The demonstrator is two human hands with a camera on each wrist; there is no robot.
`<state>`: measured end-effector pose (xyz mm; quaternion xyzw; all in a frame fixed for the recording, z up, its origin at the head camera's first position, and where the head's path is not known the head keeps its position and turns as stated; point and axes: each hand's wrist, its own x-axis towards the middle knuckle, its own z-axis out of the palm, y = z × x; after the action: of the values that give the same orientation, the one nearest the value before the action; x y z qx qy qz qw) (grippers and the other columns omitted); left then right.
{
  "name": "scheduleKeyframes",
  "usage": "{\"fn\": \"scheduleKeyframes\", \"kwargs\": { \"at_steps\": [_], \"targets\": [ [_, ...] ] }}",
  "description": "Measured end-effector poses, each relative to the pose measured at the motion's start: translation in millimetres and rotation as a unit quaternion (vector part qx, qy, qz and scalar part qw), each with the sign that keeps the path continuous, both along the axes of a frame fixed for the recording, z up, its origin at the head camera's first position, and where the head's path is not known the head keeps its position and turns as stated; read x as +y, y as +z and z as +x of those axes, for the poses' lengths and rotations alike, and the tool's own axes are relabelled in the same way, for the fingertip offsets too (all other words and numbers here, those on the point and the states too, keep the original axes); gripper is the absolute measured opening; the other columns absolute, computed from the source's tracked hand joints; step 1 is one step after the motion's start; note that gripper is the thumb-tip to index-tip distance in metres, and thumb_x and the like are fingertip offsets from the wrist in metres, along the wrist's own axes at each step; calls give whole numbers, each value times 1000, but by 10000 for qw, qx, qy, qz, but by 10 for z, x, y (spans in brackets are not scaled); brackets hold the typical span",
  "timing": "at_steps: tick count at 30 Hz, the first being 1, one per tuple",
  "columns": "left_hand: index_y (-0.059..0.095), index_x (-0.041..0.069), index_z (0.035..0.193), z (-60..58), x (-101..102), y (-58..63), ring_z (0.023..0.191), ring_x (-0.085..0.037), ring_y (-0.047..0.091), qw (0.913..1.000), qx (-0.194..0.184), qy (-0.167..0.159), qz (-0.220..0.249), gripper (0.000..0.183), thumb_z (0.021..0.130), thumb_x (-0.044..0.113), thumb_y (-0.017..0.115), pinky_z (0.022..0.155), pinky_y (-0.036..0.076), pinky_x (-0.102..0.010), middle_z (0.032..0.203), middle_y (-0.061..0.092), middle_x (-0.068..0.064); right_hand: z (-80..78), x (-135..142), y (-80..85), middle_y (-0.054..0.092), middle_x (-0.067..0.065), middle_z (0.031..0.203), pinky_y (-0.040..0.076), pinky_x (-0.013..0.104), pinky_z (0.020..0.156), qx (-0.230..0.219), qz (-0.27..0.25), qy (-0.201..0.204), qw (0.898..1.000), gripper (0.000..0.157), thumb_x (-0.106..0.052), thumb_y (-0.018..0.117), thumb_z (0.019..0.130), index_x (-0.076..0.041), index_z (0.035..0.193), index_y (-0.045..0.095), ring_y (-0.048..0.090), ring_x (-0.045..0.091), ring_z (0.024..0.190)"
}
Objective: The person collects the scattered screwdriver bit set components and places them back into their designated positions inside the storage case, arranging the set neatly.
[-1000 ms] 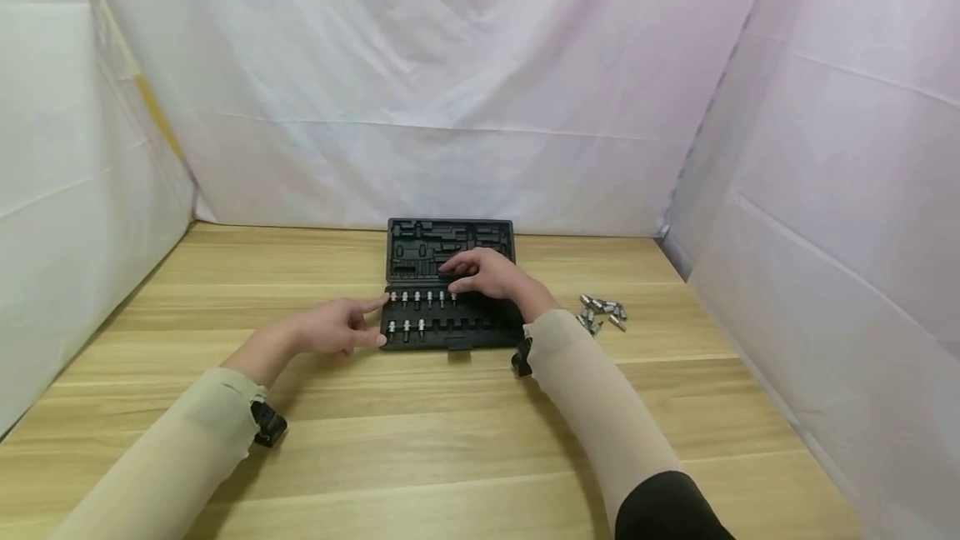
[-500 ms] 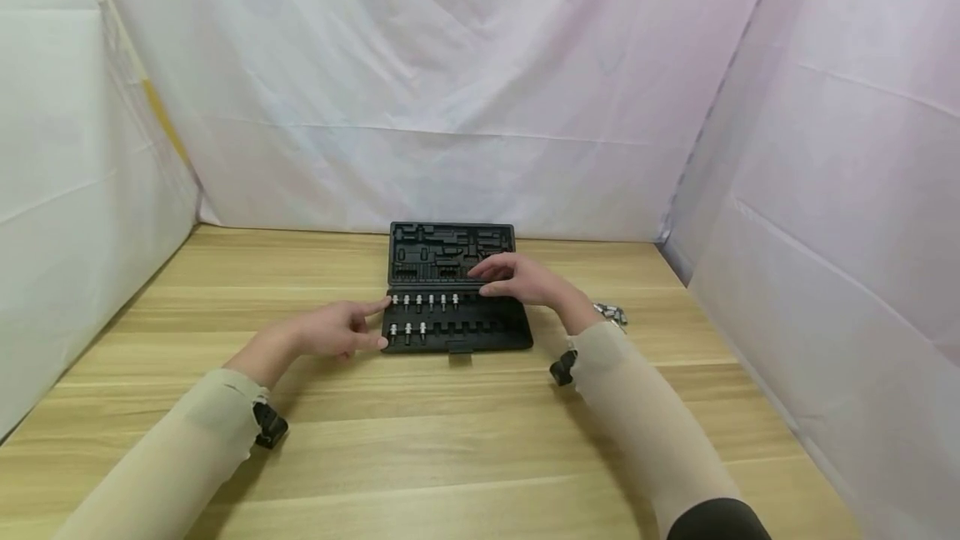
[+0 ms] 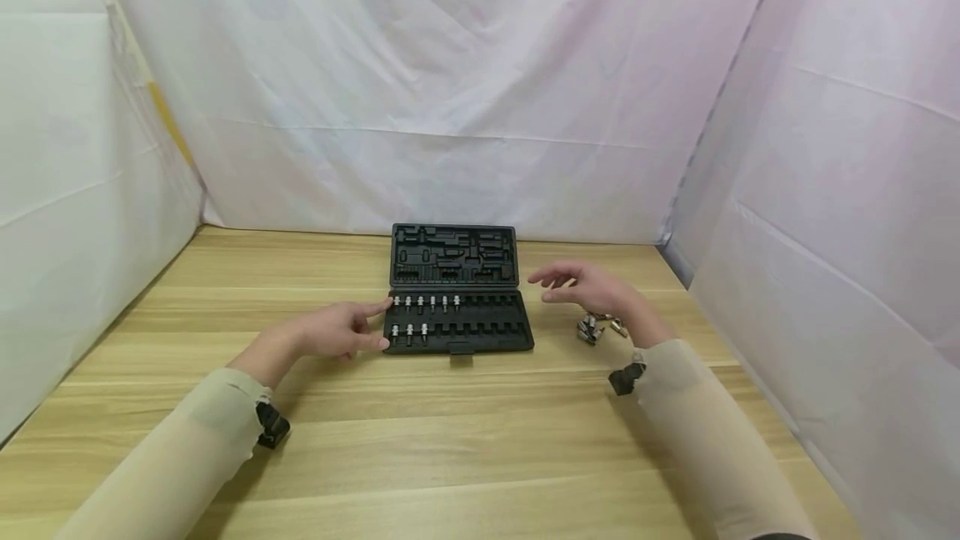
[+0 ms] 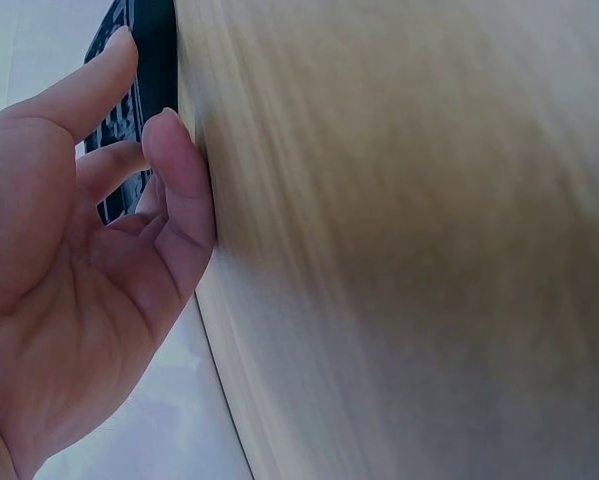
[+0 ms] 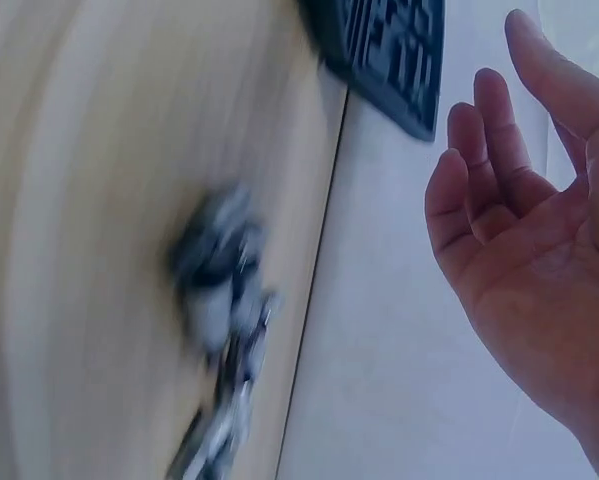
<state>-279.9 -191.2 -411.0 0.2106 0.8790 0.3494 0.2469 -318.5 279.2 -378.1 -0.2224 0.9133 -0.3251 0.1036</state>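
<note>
A black socket case (image 3: 491, 342) lies unfolded on the table, its lid (image 3: 453, 255) leaning up at the back. Several silver bit sockets (image 3: 420, 303) sit in the left part of its two rows; the right slots are bare. My left hand (image 3: 333, 330) rests at the case's left side, index finger and thumb stretched to the edge, other fingers bent beneath. In the left wrist view the thumb (image 4: 104, 80) overlaps the case. My right hand (image 3: 592, 286) hovers right of the case with loosely bent fingers and nothing in them, near loose bit sockets (image 3: 590, 328).
The wooden table (image 3: 420, 440) reaches back to a white cloth (image 3: 435, 82) hung behind it. More white cloth (image 3: 847, 190) hangs along the right side. The case's latch (image 3: 461, 350) faces the front.
My right hand has moved right, from over the case's upper row to beside the loose bit sockets, uncovering the right slots. My left hand has stayed at the case's left edge.
</note>
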Motion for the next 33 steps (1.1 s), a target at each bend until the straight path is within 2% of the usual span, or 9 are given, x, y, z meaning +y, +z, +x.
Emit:
{"fn": "scheduleKeyframes", "kwargs": {
  "at_steps": [3,6,11,19,26,33],
  "targets": [
    [25,19,176,3,5,4,74,-19,57,10000,10,-2,-4,89,105,36,76,68,55,-34,88,58,-6,50,202,-15,71,18,140,57,46,98,6,139,-124,9998,38,-29,74,107,-23,145,72,66,26,120],
    [25,19,176,5,11,6,74,-19,56,10000,-2,-4,-5,89,105,37,76,68,54,-34,87,57,-6,102,414,-44,73,17,135,58,43,94,-15,199,-281,9994,38,-29,75,107,-19,143,74,67,26,116],
    [24,19,176,2,10,10,74,-19,57,10000,3,-11,-4,90,105,37,76,68,54,-34,88,58,-7,159,754,-121,78,8,123,55,36,89,4,319,-551,9980,33,-26,77,105,-14,135,76,67,20,107],
    [24,20,177,-7,-6,13,75,-20,57,10000,38,-11,-47,90,105,38,76,68,54,-34,88,59,-7,211,1132,-173,79,5,114,54,30,86,66,626,-623,9961,28,-20,81,101,-14,128,80,68,18,101],
    [24,20,177,3,-2,11,75,-20,57,10000,0,-15,-39,91,105,39,76,68,55,-34,89,60,-8,243,1300,-232,80,-2,107,54,36,88,37,1135,-620,9916,28,-25,84,98,-21,125,83,68,17,101],
    [24,19,176,9,2,7,74,-20,57,10000,28,-54,-63,90,105,38,75,68,54,-35,87,60,-8,225,1310,-273,80,0,109,53,39,93,-118,1196,-529,9913,29,-25,85,97,-20,126,83,69,16,103]
  ]
}}
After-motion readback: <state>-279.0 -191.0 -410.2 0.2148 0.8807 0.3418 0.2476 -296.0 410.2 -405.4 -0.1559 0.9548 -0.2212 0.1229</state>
